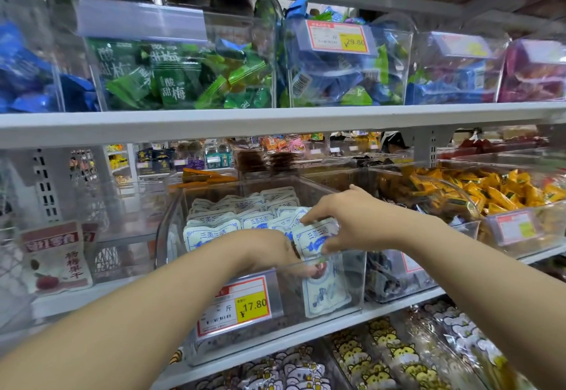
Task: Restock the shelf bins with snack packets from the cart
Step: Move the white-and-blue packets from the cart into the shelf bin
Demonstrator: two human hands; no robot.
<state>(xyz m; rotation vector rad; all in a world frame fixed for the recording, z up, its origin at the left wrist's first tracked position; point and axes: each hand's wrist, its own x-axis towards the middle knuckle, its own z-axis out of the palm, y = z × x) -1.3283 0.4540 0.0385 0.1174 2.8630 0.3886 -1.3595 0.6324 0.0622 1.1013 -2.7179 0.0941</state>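
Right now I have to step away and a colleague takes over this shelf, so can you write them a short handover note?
Right hand: pinches a white-and-blue packet at the front of the clear bin tagged 17.80.
Left hand: reaches over the bin's front wall; its fingers are blurred behind it, hold unclear.
Done: rows of matching packets stand in the bin's back and middle.
Left: seat this packet, then top up the front. The cart is out of view, so remaining stock is unknown.
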